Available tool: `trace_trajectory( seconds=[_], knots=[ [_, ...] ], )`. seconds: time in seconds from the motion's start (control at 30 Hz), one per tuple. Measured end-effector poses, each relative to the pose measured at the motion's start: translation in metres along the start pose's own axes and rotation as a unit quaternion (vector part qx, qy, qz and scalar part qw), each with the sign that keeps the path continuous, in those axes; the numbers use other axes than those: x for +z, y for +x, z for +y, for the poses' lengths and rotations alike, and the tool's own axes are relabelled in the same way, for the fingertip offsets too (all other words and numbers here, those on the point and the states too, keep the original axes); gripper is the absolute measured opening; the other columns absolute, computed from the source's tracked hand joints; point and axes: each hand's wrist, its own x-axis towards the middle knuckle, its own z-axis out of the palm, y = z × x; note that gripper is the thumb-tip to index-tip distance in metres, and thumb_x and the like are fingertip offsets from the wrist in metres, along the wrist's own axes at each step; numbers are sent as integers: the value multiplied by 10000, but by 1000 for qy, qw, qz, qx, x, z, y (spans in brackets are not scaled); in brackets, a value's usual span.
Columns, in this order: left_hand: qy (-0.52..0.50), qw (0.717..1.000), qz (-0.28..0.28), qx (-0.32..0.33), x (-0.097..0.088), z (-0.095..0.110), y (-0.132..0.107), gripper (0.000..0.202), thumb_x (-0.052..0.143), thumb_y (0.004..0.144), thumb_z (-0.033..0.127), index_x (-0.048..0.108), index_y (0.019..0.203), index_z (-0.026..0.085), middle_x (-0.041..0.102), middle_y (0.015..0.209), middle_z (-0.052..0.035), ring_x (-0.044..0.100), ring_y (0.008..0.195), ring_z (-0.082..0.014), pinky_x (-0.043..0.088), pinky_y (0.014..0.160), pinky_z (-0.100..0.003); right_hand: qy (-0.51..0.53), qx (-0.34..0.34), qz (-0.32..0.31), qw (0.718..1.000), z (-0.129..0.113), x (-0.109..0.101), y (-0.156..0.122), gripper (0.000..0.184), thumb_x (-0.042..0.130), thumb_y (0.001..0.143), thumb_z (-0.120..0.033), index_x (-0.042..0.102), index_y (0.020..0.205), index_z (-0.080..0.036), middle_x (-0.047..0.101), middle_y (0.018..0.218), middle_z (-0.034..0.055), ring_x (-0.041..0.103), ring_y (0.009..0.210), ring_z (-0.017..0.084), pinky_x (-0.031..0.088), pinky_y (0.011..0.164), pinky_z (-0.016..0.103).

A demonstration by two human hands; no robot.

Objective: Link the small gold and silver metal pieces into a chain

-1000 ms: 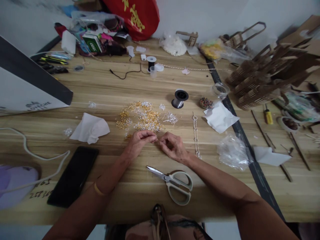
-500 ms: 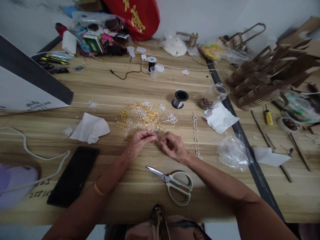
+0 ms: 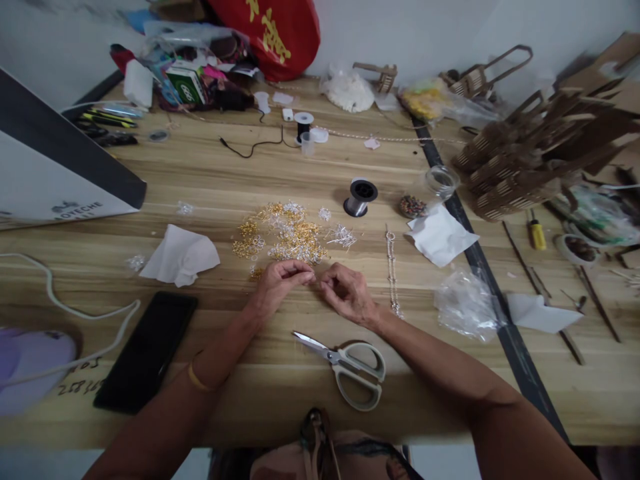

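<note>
Left hand (image 3: 277, 285) and right hand (image 3: 346, 293) are pinching shut, fingertips nearly meeting. The item between them is too small to identify. Pile of gold findings (image 3: 285, 237) is lying just beyond them on the table (image 3: 225, 180).

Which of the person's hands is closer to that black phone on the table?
Left. The left hand sits right of the phone, apart from it; the right hand lies farther right, beyond the left.

Gold-silver findings pile (image 3: 283, 235); white tissue (image 3: 180, 257); black phone (image 3: 147, 350); grey-handled scissors (image 3: 356, 373); red bag (image 3: 280, 33), yellow print.
</note>
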Motion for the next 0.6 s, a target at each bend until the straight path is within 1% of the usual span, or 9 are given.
trace_trajectory(
  seconds=[0.27, 0.6],
  knots=[
    [17, 1000, 13, 1, 2, 4, -2, 199, 763, 632, 320, 692, 719, 155, 686, 703, -15, 606, 683, -147, 478, 697, -263, 8, 1, 1, 1000, 0, 0, 0, 70, 547, 890, -211, 576, 832, -185, 585, 701, 15, 520, 606, 110, 410, 543, 234],
    [23, 1000, 18, 1, 3, 5, -2, 162, 762, 624, 289, 700, 702, 161, 678, 693, -3, 589, 671, -134, 467, 676, -249, 5, 1, 5, 1000, 1, 0, 1, 79, 546, 898, -221, 577, 833, -190, 569, 680, 8, 508, 593, 109, 408, 536, 237]
  ],
)
